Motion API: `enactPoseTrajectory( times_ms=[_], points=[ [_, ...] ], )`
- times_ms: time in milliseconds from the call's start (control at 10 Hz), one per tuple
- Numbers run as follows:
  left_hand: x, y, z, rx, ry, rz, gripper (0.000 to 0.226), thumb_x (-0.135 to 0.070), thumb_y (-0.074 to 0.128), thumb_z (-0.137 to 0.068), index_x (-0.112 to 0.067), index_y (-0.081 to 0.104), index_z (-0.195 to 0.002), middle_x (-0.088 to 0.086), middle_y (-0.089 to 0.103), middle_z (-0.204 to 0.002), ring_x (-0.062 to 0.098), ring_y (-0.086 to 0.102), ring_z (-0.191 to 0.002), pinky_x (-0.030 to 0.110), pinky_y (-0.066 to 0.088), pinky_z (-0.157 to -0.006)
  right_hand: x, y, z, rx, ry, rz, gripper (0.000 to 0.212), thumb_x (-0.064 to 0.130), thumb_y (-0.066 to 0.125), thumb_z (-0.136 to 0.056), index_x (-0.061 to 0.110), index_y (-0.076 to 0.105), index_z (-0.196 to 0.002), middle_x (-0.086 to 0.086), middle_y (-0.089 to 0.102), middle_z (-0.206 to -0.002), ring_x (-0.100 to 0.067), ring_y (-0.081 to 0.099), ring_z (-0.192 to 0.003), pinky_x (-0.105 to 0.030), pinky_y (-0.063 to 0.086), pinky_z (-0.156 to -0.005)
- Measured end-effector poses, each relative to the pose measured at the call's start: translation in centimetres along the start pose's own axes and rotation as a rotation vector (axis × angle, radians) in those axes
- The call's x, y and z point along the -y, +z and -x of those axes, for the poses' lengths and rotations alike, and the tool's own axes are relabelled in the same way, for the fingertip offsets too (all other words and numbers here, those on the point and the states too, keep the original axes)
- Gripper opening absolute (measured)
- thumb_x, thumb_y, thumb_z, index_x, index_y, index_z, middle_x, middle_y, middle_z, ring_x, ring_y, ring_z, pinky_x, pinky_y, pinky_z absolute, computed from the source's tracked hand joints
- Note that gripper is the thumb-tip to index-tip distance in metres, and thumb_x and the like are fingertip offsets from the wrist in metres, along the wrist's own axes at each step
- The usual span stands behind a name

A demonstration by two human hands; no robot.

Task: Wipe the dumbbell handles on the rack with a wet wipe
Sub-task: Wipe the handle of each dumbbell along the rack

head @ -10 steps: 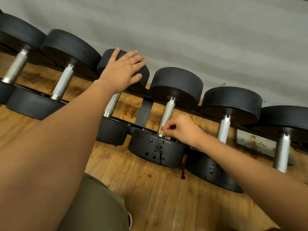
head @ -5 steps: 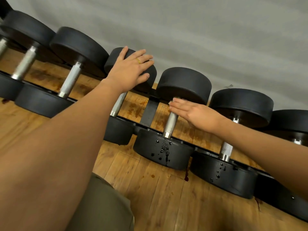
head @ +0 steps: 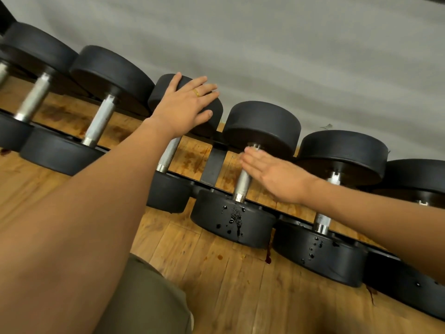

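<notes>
Your right hand lies flat across the upper part of the dumbbell handle, fingers straight and together, gripping nothing. The wet wipe is not visible. It may be pinned under your palm, but I cannot tell. Your left hand rests open, fingers spread, on the far head of the dumbbell just left of that handle.

The likeliest problem is a half-cleaned bar. A flat hand reaches only the top of the knurling, so the underside would go unwiped unless you wrap around it. A wipe held only by pressure could also slide out and drop behind the handle, through the rack.

Droplets bead on the near head just below the handle, and one runs down its face. Pressing harder would probably squeeze out more liquid onto the wooden floor, which is already stained below that head.

Leaning on your left hand could shift that neighbouring dumbbell in its cradle.
</notes>
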State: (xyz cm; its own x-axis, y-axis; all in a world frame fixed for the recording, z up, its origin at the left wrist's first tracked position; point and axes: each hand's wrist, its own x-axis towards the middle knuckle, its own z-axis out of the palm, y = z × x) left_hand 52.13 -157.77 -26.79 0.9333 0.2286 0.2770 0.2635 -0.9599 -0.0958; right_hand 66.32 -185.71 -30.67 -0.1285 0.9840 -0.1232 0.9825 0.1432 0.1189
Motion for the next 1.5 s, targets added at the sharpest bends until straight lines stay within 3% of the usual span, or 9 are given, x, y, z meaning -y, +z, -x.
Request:
enactPoseTrajectory(
  times_ms=[200,400,600,800,1000,1100,1200,1400,1500],
  points=[
    [-0.1,0.0,0.1,0.003,0.003,-0.001,0.053,-0.04,0.04,-0.107,-0.023,0.036,-0.158,-0.003,0.034,-0.164,0.018,0.017,-0.156,0.059,0.005,-0.123,0.8,-0.1,0.5,0.108,-0.323,-0.004,0.071,0.0,0.056,-0.095,0.016,0.026,-0.157,-0.007,0.021,-0.165,-0.02,0.011,-0.154,-0.037,0.005,-0.125],
    [0.0,0.0,0.1,0.003,-0.003,-0.003,0.053,-0.04,0.039,-0.108,-0.023,0.036,-0.157,-0.003,0.033,-0.165,0.018,0.016,-0.156,0.059,0.004,-0.123,0.1,-0.9,-0.6,0.068,-0.092,0.004,0.074,-0.004,0.054,-0.094,0.015,0.022,-0.158,-0.007,0.018,-0.166,-0.02,0.006,-0.154,-0.033,-0.004,-0.121],
    [-0.1,0.0,0.0,0.006,-0.001,0.005,0.053,-0.04,0.039,-0.108,-0.023,0.036,-0.157,-0.003,0.033,-0.165,0.018,0.017,-0.156,0.059,0.004,-0.123,1.2,-1.3,-0.9,0.211,-0.325,0.0,0.068,0.001,0.054,-0.096,0.017,0.027,-0.157,-0.005,0.021,-0.165,-0.019,0.011,-0.154,-0.036,0.003,-0.126],
    [0.0,0.0,0.1,0.001,0.004,0.004,0.052,-0.04,0.039,-0.108,-0.022,0.038,-0.157,-0.003,0.034,-0.164,0.018,0.018,-0.156,0.059,0.005,-0.123,-0.5,-2.0,-2.5,0.202,-0.072,0.089,0.066,0.004,0.05,-0.1,0.015,0.021,-0.158,-0.008,0.018,-0.166,-0.021,0.01,-0.155,-0.032,-0.001,-0.12],
    [-0.1,-0.1,0.1,0.008,0.008,0.008,0.052,-0.039,0.04,-0.108,-0.022,0.038,-0.157,-0.002,0.035,-0.164,0.018,0.018,-0.156,0.06,0.005,-0.123,2.2,-1.4,-1.6,0.283,-0.334,0.028,0.062,0.005,0.052,-0.098,0.012,0.031,-0.156,-0.01,0.028,-0.163,-0.022,0.017,-0.154,-0.031,-0.001,-0.122],
    [0.0,-0.2,0.1,0.016,0.013,0.004,0.052,-0.039,0.04,-0.108,-0.021,0.038,-0.157,-0.002,0.034,-0.164,0.019,0.018,-0.156,0.06,0.005,-0.123,0.7,-2.1,-2.5,0.286,-0.212,0.083,0.07,0.001,0.054,-0.096,0.017,0.025,-0.158,-0.005,0.02,-0.166,-0.018,0.009,-0.155,-0.031,-0.002,-0.122],
    [0.0,-0.5,0.1,0.04,0.023,-0.007,0.054,-0.041,0.038,-0.108,-0.022,0.034,-0.159,-0.002,0.031,-0.166,0.018,0.015,-0.156,0.06,0.004,-0.123,-0.4,-3.2,-2.7,0.244,-0.018,0.103,0.069,0.001,0.05,-0.098,0.015,0.021,-0.159,-0.006,0.016,-0.167,-0.021,0.006,-0.155,-0.032,0.001,-0.122],
    [-0.6,-0.1,0.5,0.01,-0.007,-0.043,0.054,-0.039,0.037,-0.108,-0.021,0.034,-0.159,-0.001,0.033,-0.165,0.02,0.017,-0.156,0.061,0.006,-0.123,2.4,-2.3,-2.0,0.252,-0.241,0.066,0.061,0.007,0.062,-0.093,0.017,0.043,-0.15,-0.004,0.041,-0.157,-0.02,0.027,-0.15,-0.036,0.017,-0.124],
    [-0.9,0.2,0.7,0.008,-0.014,-0.07,0.054,-0.038,0.037,-0.108,-0.019,0.034,-0.159,0.001,0.032,-0.165,0.021,0.018,-0.156,0.062,0.008,-0.122,0.6,-2.8,-3.2,0.272,-0.245,0.042,0.06,0.005,0.058,-0.094,0.02,0.043,-0.15,-0.001,0.042,-0.157,-0.017,0.029,-0.149,-0.039,0.026,-0.123]
  ],
)
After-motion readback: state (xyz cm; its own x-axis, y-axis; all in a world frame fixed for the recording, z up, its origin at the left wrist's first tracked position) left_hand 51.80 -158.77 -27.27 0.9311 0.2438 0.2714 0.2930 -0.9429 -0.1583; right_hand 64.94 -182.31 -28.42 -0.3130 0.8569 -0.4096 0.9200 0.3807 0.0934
